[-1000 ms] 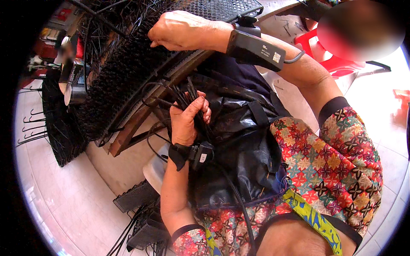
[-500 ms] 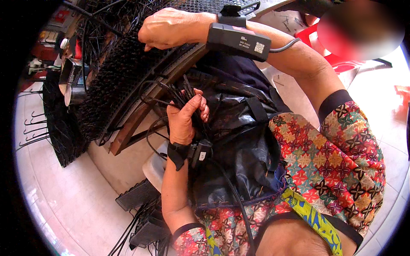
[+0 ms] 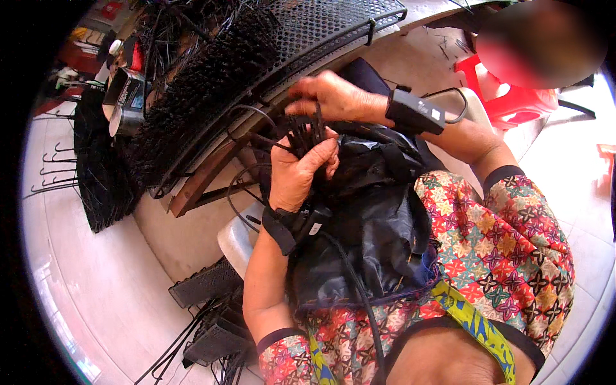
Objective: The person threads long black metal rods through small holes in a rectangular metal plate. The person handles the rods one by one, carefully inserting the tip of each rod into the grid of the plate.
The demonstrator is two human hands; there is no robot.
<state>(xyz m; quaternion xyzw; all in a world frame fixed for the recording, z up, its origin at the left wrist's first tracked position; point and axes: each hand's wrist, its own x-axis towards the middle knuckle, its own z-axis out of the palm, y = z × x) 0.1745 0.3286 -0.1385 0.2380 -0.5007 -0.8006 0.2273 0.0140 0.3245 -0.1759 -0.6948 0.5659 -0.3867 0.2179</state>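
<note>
Our left hand (image 3: pixel 298 168) clamps thin black strands (image 3: pixel 307 137) before the black perforated metal panel (image 3: pixel 319 33); our right hand (image 3: pixel 340 99) hovers near them, grip unclear. Black bristles (image 3: pixel 215 80) fill the panel's left; rightward holes stand bare.

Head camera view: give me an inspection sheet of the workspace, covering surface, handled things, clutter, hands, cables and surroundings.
Surface: perforated black rack along the table edge; dense black bristly mass beside it.
Handled things: bundle of thin dark strips, ends pointing up.
Clutter: dark blocks with thin rods, lower left; black panel with hooked rods, far left.
Hands: left hand closed around the bundle; right hand just above, blurred, grip unclear.
Cables: black cable running down over the patterned clothing.
Surroundings: red plastic seat, upper right; pale floor tiles.
</note>
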